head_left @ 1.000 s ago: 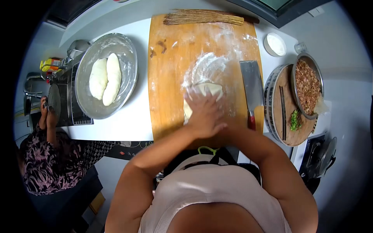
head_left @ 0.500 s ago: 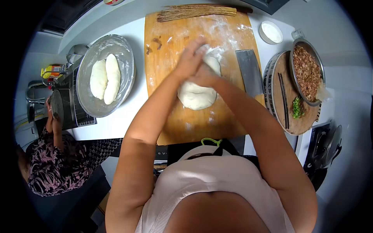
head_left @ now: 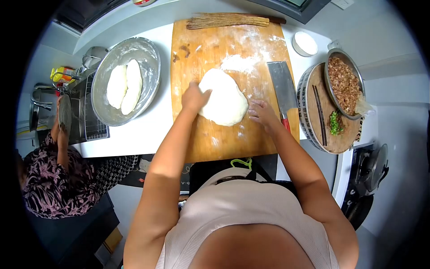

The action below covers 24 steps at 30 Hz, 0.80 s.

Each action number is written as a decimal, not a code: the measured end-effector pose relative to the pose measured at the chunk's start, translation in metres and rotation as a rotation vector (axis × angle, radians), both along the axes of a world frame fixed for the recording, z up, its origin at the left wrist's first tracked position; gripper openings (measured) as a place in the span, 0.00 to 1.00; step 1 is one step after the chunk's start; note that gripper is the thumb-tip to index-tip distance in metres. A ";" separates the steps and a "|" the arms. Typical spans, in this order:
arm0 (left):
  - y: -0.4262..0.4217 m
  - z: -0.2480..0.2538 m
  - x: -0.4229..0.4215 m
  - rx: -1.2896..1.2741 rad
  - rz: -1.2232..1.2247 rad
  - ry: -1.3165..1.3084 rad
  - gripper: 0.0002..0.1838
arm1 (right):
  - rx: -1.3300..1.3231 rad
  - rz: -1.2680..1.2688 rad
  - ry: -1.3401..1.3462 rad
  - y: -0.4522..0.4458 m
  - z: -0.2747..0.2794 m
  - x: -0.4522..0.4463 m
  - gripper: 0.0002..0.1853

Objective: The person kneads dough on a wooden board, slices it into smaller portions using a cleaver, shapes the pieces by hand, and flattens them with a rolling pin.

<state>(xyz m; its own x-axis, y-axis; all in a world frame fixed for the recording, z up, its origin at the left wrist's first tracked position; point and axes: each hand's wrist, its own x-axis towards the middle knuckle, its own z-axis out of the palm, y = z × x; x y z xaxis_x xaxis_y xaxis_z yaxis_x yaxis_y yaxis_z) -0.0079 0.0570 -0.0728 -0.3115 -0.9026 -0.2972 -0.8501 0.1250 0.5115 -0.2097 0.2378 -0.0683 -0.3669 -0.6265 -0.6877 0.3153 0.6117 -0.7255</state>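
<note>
A flattened, rounded slab of white dough [head_left: 223, 98] lies on the floured wooden board [head_left: 192, 143]. At its left edge is my left hand [head_left: 195, 97], open, with the thumb stretched onto the dough; some of its fingers are hidden. My right hand [head_left: 264, 113] is open beside the lower right edge, fingers slightly bent and fingertips close to the dough; whether they touch it I cannot tell. A cleaver [head_left: 283, 87] with a red handle lies on the board to the right. Loose flour [head_left: 239, 63] is scattered above the dough.
A metal basin [head_left: 101, 101] with two dough rolls stands left. Along the board's top lies a straw brush [head_left: 224, 20]. At right are a white bowl [head_left: 305, 44], a pan of minced filling [head_left: 344, 83], chopsticks [head_left: 319, 114] and chopped greens [head_left: 335, 123]. Another person [head_left: 60, 179] is at the sink.
My hands were together, pressing on the dough; now they have parted to either side of it. The dough appears wider and rounder. The view has shifted slightly.
</note>
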 end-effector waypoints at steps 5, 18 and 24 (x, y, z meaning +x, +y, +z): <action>0.100 -0.003 0.024 0.585 0.563 0.714 0.28 | -0.051 0.266 0.035 -0.035 -0.013 -0.017 0.21; 0.047 0.043 0.018 -0.062 -0.189 0.620 0.22 | -0.640 0.887 1.327 0.001 0.022 0.056 0.41; 0.033 0.001 -0.016 -0.035 -0.480 0.611 0.25 | -0.130 0.862 1.012 -0.048 0.099 0.025 0.23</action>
<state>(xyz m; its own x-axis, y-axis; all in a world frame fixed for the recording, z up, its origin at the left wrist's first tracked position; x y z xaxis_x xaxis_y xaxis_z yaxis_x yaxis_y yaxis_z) -0.0237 0.0896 -0.0717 -0.7699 -0.6332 0.0795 -0.2674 0.4331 0.8608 -0.1852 0.1894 0.0306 -0.1330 -0.9544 -0.2674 -0.8422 0.2511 -0.4772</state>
